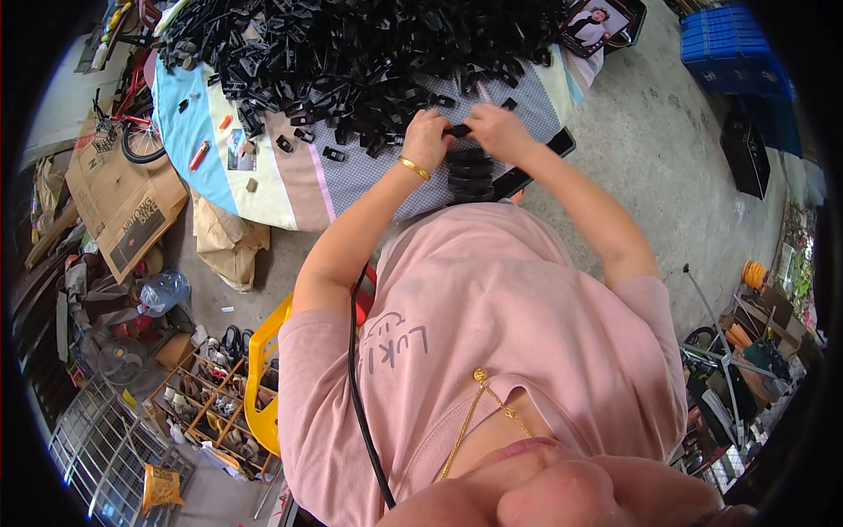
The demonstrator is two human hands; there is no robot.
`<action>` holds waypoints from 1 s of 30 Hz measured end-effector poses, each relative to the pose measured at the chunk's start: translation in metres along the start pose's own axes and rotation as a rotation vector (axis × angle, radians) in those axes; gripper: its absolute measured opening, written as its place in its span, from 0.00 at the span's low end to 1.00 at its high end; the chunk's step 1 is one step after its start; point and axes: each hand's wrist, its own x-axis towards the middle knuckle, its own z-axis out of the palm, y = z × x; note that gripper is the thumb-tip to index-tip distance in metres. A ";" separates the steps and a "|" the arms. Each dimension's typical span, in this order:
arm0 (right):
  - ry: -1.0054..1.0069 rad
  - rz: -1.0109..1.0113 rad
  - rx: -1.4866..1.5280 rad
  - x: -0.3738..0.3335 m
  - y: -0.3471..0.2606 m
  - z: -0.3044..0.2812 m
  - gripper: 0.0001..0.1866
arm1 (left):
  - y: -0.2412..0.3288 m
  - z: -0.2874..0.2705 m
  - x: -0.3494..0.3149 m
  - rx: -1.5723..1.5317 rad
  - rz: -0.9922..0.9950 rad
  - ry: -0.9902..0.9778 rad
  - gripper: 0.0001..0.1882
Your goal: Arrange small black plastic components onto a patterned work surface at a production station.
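Note:
Close together at the near side of the cloth-covered table, both my hands meet on one small black plastic piece [457, 131]. My left hand [428, 140], with a gold bracelet at its wrist, pinches the piece's left end. The fingers of my right hand [499, 133] are closed on its other end. What kind of part it is cannot be made out. Just below the hands, several similar black pieces lie in a neat stacked row [471, 176]. Beyond them spreads a large heap of loose black plastic pieces [351, 53].
A striped cloth [255, 193] covers the table. On its left lie a red lighter [199, 155] and small scraps. A black-edged flat object [559, 143] sits by my right forearm, and a screen [601, 25] stands at the far right. A yellow chair [261, 386] is behind me, left.

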 end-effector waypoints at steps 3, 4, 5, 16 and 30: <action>0.088 0.001 0.023 0.005 -0.005 0.013 0.11 | 0.000 0.003 0.001 -0.011 0.019 -0.001 0.10; 0.093 0.003 0.022 0.003 -0.005 0.012 0.11 | 0.000 0.002 -0.001 -0.020 0.018 -0.001 0.10; 0.062 0.011 0.045 0.000 -0.004 0.009 0.12 | 0.001 0.003 -0.003 -0.018 0.023 -0.002 0.10; 0.057 0.736 -0.144 -0.005 0.024 -0.021 0.20 | 0.030 0.011 -0.018 -0.199 0.191 -0.223 0.10; 0.076 0.437 0.538 0.007 -0.008 0.001 0.11 | -0.131 -0.115 0.023 0.417 -0.449 0.113 0.09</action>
